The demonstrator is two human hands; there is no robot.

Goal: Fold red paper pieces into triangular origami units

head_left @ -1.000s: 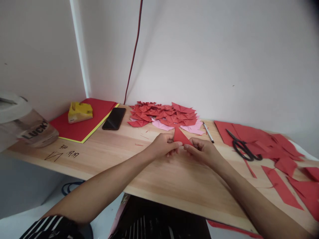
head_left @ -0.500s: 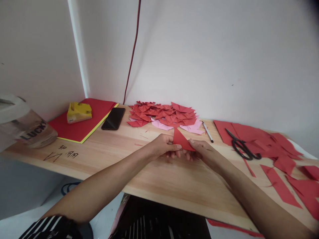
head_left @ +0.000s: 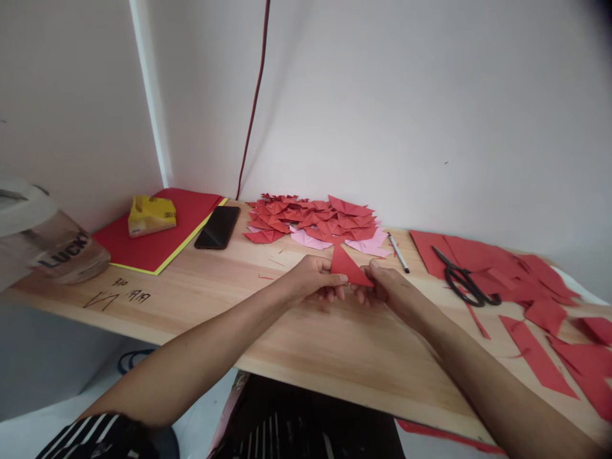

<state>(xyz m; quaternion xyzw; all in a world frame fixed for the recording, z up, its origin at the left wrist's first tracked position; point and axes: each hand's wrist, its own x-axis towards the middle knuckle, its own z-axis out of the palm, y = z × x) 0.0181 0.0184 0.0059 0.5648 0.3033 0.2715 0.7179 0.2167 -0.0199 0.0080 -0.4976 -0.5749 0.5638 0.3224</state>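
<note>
Between my two hands is a small folded red paper triangle (head_left: 349, 268), raised a little above the wooden table. My left hand (head_left: 318, 278) pinches its left side, thumb on top and fingers curled beneath. At the triangle's right corner, my right hand (head_left: 382, 282) grips the edge between thumb and fingers. Just beyond the hands lies a heap of folded red paper pieces (head_left: 315, 217), with several pink folded pieces (head_left: 310, 240) along its near side. The undersides of my fingers are partly hidden.
Black-handled scissors (head_left: 466, 284) rest on red paper sheets (head_left: 507, 261) at right, among cut strips (head_left: 540, 357). A white pen (head_left: 398, 254) lies near the heap. Leftward are a phone (head_left: 218, 227), a yellow packet (head_left: 152, 217) on a red sheet (head_left: 157, 252), and a clear bottle (head_left: 71, 255).
My right hand has shifted slightly on the triangle's right corner, its thumb a bit higher. The triangle stays in both hands, and everything else lies as before.
</note>
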